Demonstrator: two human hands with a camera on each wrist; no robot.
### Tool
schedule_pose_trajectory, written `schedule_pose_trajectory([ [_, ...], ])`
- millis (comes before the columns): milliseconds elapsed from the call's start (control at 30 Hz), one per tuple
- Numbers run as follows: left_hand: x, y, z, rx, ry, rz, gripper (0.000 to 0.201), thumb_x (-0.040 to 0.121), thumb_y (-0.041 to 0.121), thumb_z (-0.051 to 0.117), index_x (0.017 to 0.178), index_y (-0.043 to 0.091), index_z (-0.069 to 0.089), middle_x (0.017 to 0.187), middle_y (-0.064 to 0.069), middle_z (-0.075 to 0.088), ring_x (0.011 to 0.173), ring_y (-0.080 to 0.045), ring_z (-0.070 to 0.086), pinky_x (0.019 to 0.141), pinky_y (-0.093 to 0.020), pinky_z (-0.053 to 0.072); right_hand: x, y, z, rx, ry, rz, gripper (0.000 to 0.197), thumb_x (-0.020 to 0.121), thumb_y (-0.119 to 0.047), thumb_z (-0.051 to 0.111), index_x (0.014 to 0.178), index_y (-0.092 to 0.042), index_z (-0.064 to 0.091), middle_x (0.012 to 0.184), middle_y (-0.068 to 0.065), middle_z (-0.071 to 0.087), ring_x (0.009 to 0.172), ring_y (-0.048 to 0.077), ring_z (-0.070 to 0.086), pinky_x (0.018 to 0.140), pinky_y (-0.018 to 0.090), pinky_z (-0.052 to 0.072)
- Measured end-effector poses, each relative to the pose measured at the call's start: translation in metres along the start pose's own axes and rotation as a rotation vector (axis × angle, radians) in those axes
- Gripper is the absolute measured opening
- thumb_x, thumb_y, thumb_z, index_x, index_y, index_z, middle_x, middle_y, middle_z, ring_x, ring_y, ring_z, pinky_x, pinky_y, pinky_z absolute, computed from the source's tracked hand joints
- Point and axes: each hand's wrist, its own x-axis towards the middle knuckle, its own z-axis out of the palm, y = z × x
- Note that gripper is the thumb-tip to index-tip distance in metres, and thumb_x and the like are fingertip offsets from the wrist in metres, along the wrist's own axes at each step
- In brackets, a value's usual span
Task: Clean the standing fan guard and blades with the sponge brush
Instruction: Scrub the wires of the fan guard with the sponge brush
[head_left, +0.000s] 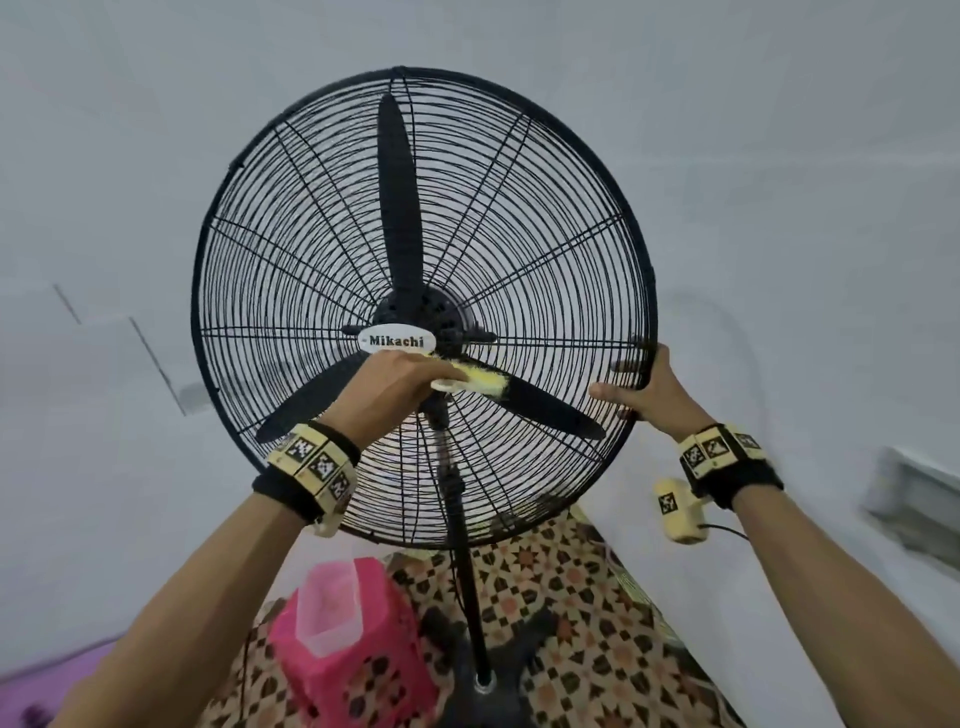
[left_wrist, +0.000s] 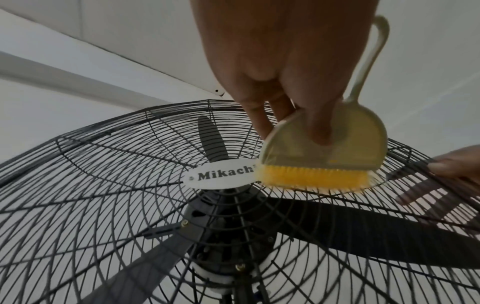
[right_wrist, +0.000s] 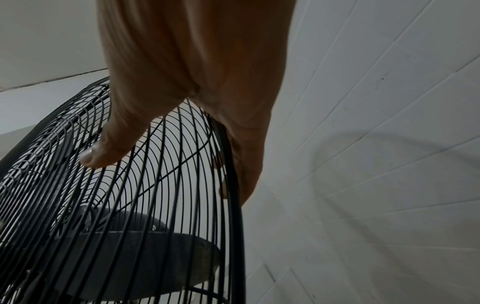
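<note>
The left hand (left_wrist: 283, 61) pinches the sponge brush (left_wrist: 319, 156) by its pale plastic back, yellow bristles touching the fan guard (head_left: 311, 218) just beside the Mikachi badge (head_left: 397, 341). The brush looks light and stiff-backed, best held there. The right hand (head_left: 647, 392) grasps the guard's rim; its thin wires probably flex.

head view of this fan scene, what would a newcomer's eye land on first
The big round black wire fan guard fills the middle of the head view, with three dark blades behind it and a white oval Mikachi badge at its centre. Just right of the badge the left hand presses a yellow-bristled sponge brush on the wires, while the right hand grips the guard's right rim.
</note>
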Motion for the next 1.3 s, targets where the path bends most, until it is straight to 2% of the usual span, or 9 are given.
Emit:
schedule_pose_trajectory([
  [133, 0.007, -0.002, 0.001, -0.035, 0.161, -0.052, 0.042, 0.085, -0.01, 0.076, 0.121, 0.012, 0.077, 0.116, -0.015, 0.076, 0.097, -0.033, 0.077, 0.086, -0.044, 0.062, -0.002, -0.001, 0.001, 0.018, -0.007, 0.011, 0.116, 0.052, -0.064, 0.094, 0.139, -0.036, 0.022, 0.129, -0.006, 0.054, 0.118, 0.008, 0.055, 0.089, 0.041, 0.054],
  [300, 0.006, -0.007, -0.006, 0.03, -0.123, 0.021, 0.043, 0.09, -0.002, 0.072, 0.124, 0.024, 0.076, 0.101, -0.004, 0.081, 0.084, -0.019, 0.077, 0.09, -0.039, 0.062, -0.003, 0.001, -0.001, 0.013, -0.004, 0.016, 0.119, 0.055, -0.06, 0.094, 0.144, -0.031, 0.022, 0.129, -0.008, 0.054, 0.119, 0.008, 0.055, 0.098, 0.051, 0.054],
  [467, 0.015, 0.001, -0.003, 0.005, 0.109, 0.003, 0.038, 0.091, -0.001, 0.074, 0.125, 0.015, 0.075, 0.118, -0.009, 0.076, 0.1, -0.027, 0.077, 0.095, -0.04, 0.058, -0.005, 0.002, -0.002, -0.011, -0.016, 0.023, 0.12, 0.052, -0.065, 0.094, 0.142, -0.035, 0.021, 0.13, -0.007, 0.054, 0.122, 0.014, 0.056, 0.103, 0.054, 0.052],
  [633, 0.009, -0.003, -0.003, 0.03, -0.183, -0.017, 0.045, 0.094, 0.001, 0.068, 0.129, 0.028, 0.073, 0.102, -0.006, 0.081, 0.076, -0.014, 0.072, 0.084, -0.025, 0.054, -0.007, -0.002, -0.003, -0.021, -0.037, 0.037, 0.118, 0.055, -0.064, 0.093, 0.142, -0.035, 0.021, 0.133, -0.005, 0.054, 0.125, 0.019, 0.057, 0.103, 0.057, 0.051],
  [733, 0.016, -0.005, -0.009, 0.014, -0.018, 0.005, 0.046, 0.09, -0.001, 0.071, 0.127, 0.026, 0.074, 0.113, -0.004, 0.079, 0.091, -0.017, 0.076, 0.091, -0.032, 0.057, -0.008, -0.004, -0.002, -0.036, -0.053, 0.048, 0.115, 0.057, -0.067, 0.092, 0.141, -0.038, 0.02, 0.139, 0.0, 0.054, 0.128, 0.022, 0.056, 0.105, 0.056, 0.05],
  [833, 0.019, 0.006, -0.003, -0.001, 0.106, 0.016, 0.042, 0.085, -0.006, 0.078, 0.12, 0.016, 0.078, 0.111, -0.008, 0.078, 0.093, -0.026, 0.078, 0.089, -0.036, 0.056, -0.007, -0.009, 0.0, -0.026, -0.058, 0.054, 0.101, 0.066, -0.077, 0.08, 0.139, -0.039, 0.021, 0.142, -0.001, 0.054, 0.127, 0.022, 0.059, 0.106, 0.055, 0.05],
  [1000, 0.003, 0.008, 0.002, 0.039, -0.158, -0.002, 0.049, 0.09, -0.005, 0.066, 0.126, 0.027, 0.076, 0.101, -0.007, 0.081, 0.081, -0.021, 0.076, 0.079, -0.027, 0.055, -0.009, -0.008, 0.006, 0.047, 0.002, 0.141, 0.101, 0.074, -0.096, 0.046, 0.15, -0.036, 0.016, 0.149, 0.008, 0.052, 0.127, 0.029, 0.061, 0.107, 0.061, 0.047],
  [1200, 0.015, 0.015, 0.001, -0.037, 0.077, 0.007, 0.043, 0.088, -0.007, 0.071, 0.124, 0.016, 0.077, 0.115, -0.01, 0.077, 0.097, -0.028, 0.077, 0.091, -0.036, 0.056, -0.017, -0.008, 0.011, 0.045, 0.049, 0.095, 0.079, 0.078, -0.095, 0.043, 0.136, -0.045, 0.024, 0.148, 0.002, 0.054, 0.126, 0.028, 0.061, 0.11, 0.059, 0.045],
  [1300, 0.011, 0.01, 0.003, -0.014, -0.131, 0.003, 0.045, 0.091, -0.004, 0.071, 0.126, 0.023, 0.075, 0.104, -0.005, 0.08, 0.074, -0.009, 0.071, 0.09, -0.041, 0.062, -0.018, -0.012, 0.012, 0.037, 0.057, 0.101, 0.089, 0.076, -0.096, 0.041, 0.143, -0.041, 0.021, 0.15, 0.004, 0.052, 0.128, 0.03, 0.06, 0.111, 0.059, 0.043],
])
